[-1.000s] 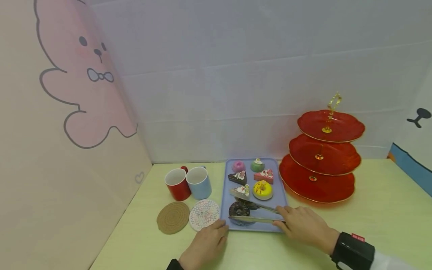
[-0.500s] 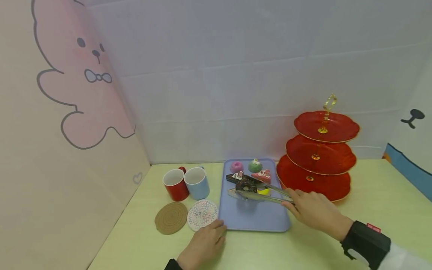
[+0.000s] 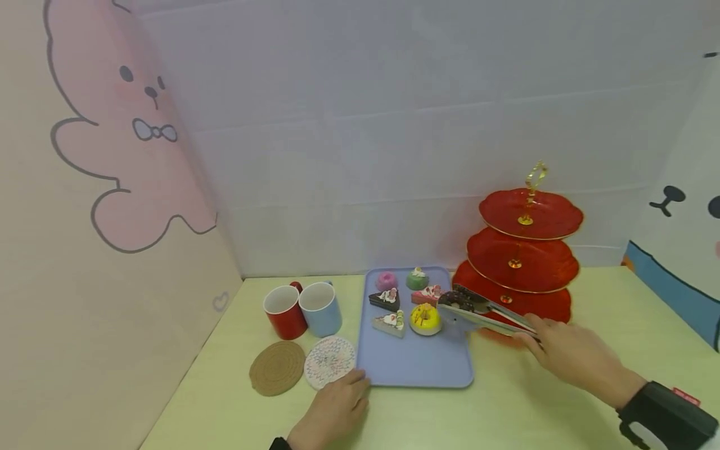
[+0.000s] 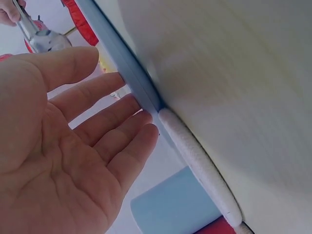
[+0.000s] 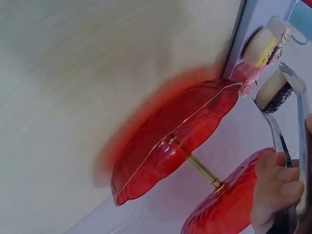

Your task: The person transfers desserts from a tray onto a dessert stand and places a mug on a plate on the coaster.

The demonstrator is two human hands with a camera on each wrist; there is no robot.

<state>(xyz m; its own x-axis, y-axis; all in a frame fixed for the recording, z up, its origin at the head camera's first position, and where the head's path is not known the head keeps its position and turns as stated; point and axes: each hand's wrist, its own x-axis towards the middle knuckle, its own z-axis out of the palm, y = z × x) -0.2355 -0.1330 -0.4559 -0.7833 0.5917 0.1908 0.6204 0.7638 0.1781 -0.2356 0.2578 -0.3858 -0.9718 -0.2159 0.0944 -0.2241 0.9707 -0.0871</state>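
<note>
My right hand (image 3: 576, 359) grips metal tongs (image 3: 503, 325), and their ends pinch a chocolate doughnut (image 3: 462, 301). The doughnut is held in the air over the right edge of a lavender tray (image 3: 413, 370), in front of the bottom plate of a red three-tier cake stand (image 3: 514, 261). In the right wrist view the doughnut (image 5: 274, 92) shows its pale base and dark topping between the tong ends. My left hand (image 3: 335, 403) has its fingertips at the tray's front left corner, fingers loosely extended, as the left wrist view shows.
On the tray lie a yellow doughnut (image 3: 425, 319), a pink doughnut (image 3: 386, 280), a green cake (image 3: 417, 279) and several cake slices. Left of it stand a red mug (image 3: 285, 312) and a blue mug (image 3: 320, 309), behind a tan coaster (image 3: 277, 367) and a patterned coaster (image 3: 330, 361).
The chocolate doughnut, gripped in the tongs, has been lifted from the front of the tray and carried back and right toward the stand. My left hand stays at the tray corner.
</note>
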